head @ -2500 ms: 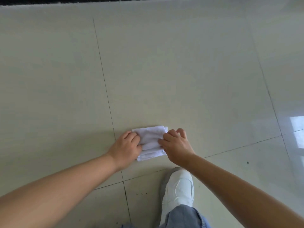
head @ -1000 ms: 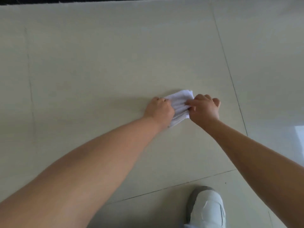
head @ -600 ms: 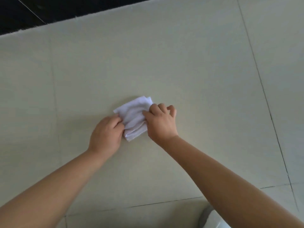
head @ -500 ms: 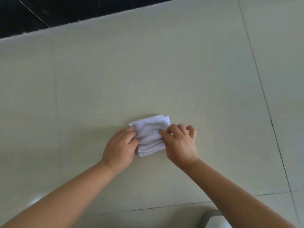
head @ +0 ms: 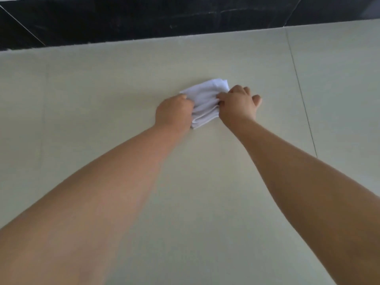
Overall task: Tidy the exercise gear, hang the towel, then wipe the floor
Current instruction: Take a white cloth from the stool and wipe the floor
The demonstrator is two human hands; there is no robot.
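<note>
A folded white cloth [head: 205, 100] lies flat on the pale tiled floor [head: 102, 95], far out in front of me. My left hand [head: 173, 112] grips its left edge with curled fingers. My right hand [head: 236, 105] pinches its right edge, thumb and fingers bunched on the fabric. Both arms are stretched out long. The cloth's near corners are hidden under my hands.
A black skirting band [head: 144, 19] runs along the far edge of the floor, a short way beyond the cloth. A dark grout line [head: 302, 95] runs down the floor to the right of my right hand.
Both hands have pushed the cloth forward, away from me and toward the black band. My arms are now extended further, and the white shoe has dropped out of view.
</note>
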